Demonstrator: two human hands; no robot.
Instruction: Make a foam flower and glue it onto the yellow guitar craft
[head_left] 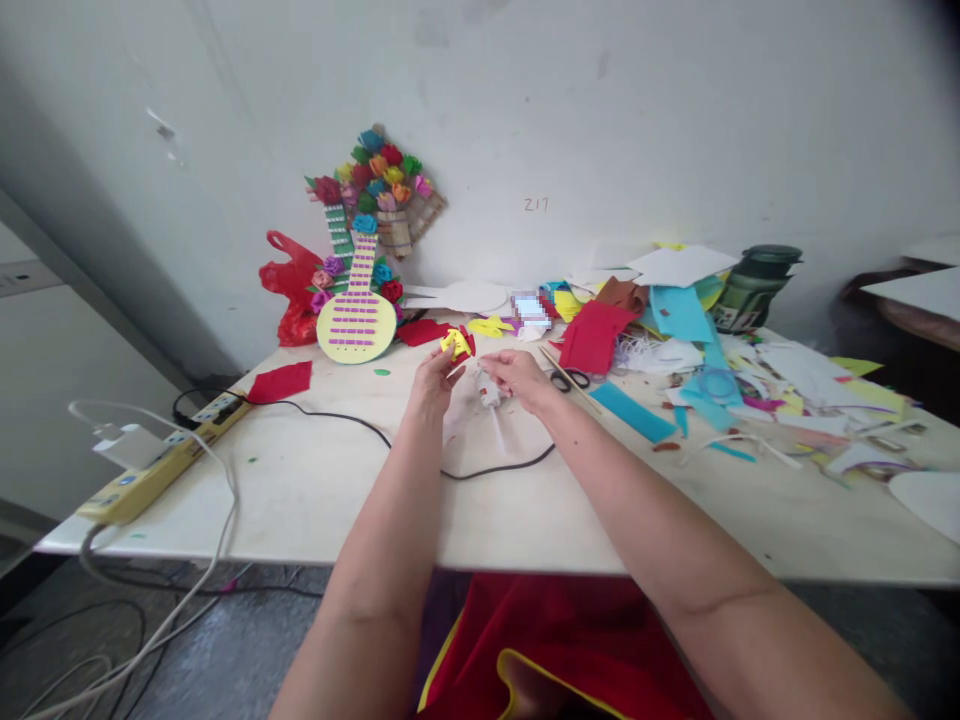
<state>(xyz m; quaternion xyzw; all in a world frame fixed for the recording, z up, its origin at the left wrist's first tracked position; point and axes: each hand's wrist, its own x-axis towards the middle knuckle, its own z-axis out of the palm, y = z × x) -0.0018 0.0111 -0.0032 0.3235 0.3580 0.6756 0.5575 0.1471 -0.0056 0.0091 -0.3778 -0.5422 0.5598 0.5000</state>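
The left hand [435, 377] is raised a little above the pale wooden tabletop [315, 490], its fingertips pinched on a small folded piece of yellow foam or paper [455, 344] with a red scrap just behind it, so the piece sits at the top of that hand, clear of the table. The right hand [519, 380] is just beside it, fingers curled around a small white glue gun [487, 386] whose body points down and toward the left hand; a black cord [480, 470] runs from under the hands across the table toward the person and then off to the left, to a yellow power strip [161, 458] at the table's near left corner. The yellow piece looks partly shaped, with several petal-like folds, but it is too small to tell whether glue is already on it; by the look of it the shaping is underway rather than finished. Beyond the left hand, against the wall, stands a finished yellow guitar-shaped craft with purple stripes and paper roses [358, 300], and a loose yellow cut shape [490, 326] lies just past the fingers. Beyond the right hand lie black-handled scissors [570, 379], a thin wooden stick [568, 379], a red felt sheet [592, 335] and a heap of coloured offcuts [705, 350], much of it uncut stock.
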